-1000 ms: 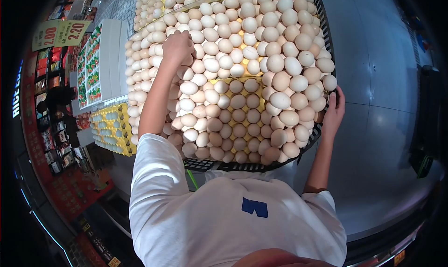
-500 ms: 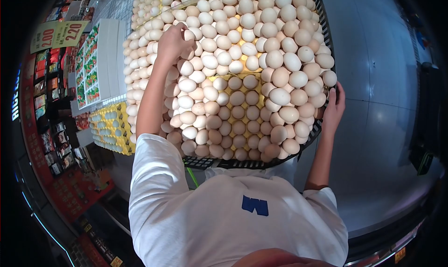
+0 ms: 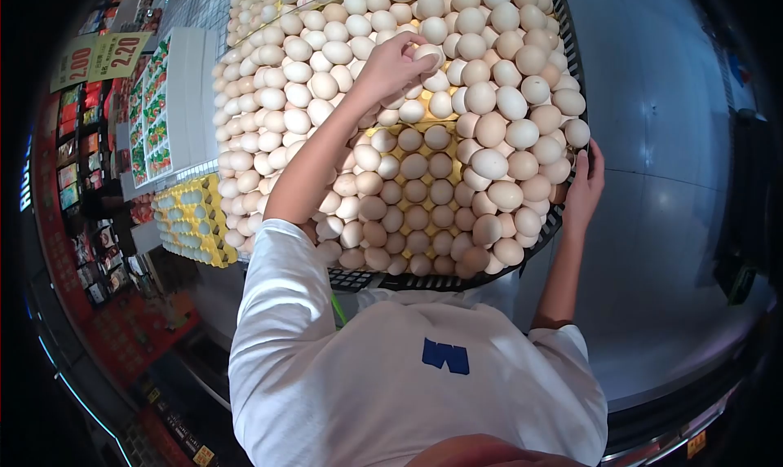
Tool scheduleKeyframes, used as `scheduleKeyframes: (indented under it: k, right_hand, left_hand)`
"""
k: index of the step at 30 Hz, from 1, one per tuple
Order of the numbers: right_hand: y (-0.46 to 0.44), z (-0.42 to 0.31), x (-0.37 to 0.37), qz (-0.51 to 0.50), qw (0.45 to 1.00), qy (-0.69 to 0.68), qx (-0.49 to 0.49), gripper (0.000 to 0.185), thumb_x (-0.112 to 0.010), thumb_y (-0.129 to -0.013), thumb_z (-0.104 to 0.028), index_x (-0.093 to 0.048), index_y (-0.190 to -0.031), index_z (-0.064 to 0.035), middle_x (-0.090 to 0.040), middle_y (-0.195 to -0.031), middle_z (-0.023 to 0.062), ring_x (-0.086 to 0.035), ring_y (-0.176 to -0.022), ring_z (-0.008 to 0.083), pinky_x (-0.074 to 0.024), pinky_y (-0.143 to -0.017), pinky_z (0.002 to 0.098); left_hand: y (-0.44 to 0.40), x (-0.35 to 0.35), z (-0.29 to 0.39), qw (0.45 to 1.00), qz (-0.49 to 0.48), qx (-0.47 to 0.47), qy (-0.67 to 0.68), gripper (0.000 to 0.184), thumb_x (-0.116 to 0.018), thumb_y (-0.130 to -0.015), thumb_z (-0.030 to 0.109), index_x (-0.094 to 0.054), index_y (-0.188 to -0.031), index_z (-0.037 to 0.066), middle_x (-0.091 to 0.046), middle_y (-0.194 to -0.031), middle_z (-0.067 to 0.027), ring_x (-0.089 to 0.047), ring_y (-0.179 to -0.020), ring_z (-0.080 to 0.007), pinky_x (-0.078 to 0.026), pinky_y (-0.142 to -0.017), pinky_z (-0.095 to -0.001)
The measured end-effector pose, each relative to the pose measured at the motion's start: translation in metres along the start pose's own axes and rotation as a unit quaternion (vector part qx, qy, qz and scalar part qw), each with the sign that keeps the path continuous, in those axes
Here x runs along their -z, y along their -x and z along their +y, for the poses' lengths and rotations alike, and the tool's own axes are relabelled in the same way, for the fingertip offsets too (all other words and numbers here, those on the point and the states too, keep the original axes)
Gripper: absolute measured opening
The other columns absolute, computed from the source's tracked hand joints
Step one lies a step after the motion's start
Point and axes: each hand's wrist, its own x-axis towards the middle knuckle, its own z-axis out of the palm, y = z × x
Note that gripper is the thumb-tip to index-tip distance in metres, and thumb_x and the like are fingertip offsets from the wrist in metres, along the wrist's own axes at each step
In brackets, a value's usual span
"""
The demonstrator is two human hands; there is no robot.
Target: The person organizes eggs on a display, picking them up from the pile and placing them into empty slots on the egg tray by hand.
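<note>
Well, closest to you is your white shirt [image 3: 351, 377] with its blue mark [image 3: 445, 356], and just beyond it runs the near side of the black basket [image 3: 424, 283], with a green strip [image 3: 338, 310] beside it. Inside, nearest your chest, a yellow tray [image 3: 429, 179] shows between eggs set in rows, and loose eggs [image 3: 506, 195] are heaped around it on both sides. Your right hand [image 3: 584, 191] is at the basket's right edge, its fingers close together and bent by the rim; you cannot tell from this view how firmly they grip. Further forward, your left hand [image 3: 398, 66] is narrowed in a pinch around one egg [image 3: 428, 56], which is over the pile just past the rows, left of the taller heap on the right. More eggs spread beyond it to the far part of the display. Off to your left are a stack of yellow trays [image 3: 218, 222] with pale eggs, a white box [image 3: 192, 100] with a red and green pattern, then price signs [image 3: 98, 59] reading 2.00 and 2.20, and shelves of packets [image 3: 68, 153]
</note>
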Motion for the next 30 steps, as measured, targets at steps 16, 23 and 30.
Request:
scheduleKeyframes:
  k: [16, 23, 30]
  right_hand:
    - [0.0, 0.0, 0.0, -0.001, 1.0, 0.0, -0.002, 0.036, -0.049, -0.096, -0.017, -0.051, -0.127, 0.0018, -0.058, -0.118, 0.0124, -0.054, -0.105, 0.0175, -0.042, -0.093, 0.0306]
    - [0.001, -0.002, 0.0, -0.002, 1.0, -0.007, -0.002, 0.035, -0.049, -0.096, -0.016, -0.051, -0.127, 0.0023, -0.058, -0.119, 0.0127, -0.054, -0.106, 0.0181, -0.0414, -0.094, 0.0309]
    - [-0.001, 0.002, 0.001, -0.001, 1.0, -0.007, -0.001, 0.035, -0.05, -0.096, -0.016, -0.051, -0.126, 0.002, -0.058, -0.118, 0.0123, -0.054, -0.106, 0.0175, -0.0417, -0.093, 0.0307]
  left_hand:
    - [-0.005, -0.036, 0.006, 0.986, 0.083, -0.019, -0.146, 0.051, -0.056, -0.09, 0.043, -0.056, -0.105, -0.006, -0.065, -0.078, -0.0194, -0.065, -0.075, -0.0335, -0.049, -0.071, -0.042]
    - [-0.003, -0.042, -0.001, 0.992, 0.086, -0.035, -0.089, 0.051, -0.055, -0.091, 0.041, -0.053, -0.109, -0.007, -0.063, -0.096, -0.0243, -0.061, -0.093, -0.0356, -0.046, -0.083, -0.0431]
    - [0.004, -0.036, 0.004, 0.984, 0.088, -0.069, -0.142, 0.049, -0.063, -0.084, 0.035, -0.053, -0.112, -0.003, -0.06, -0.105, -0.0207, -0.057, -0.099, -0.0333, -0.045, -0.086, -0.0415]
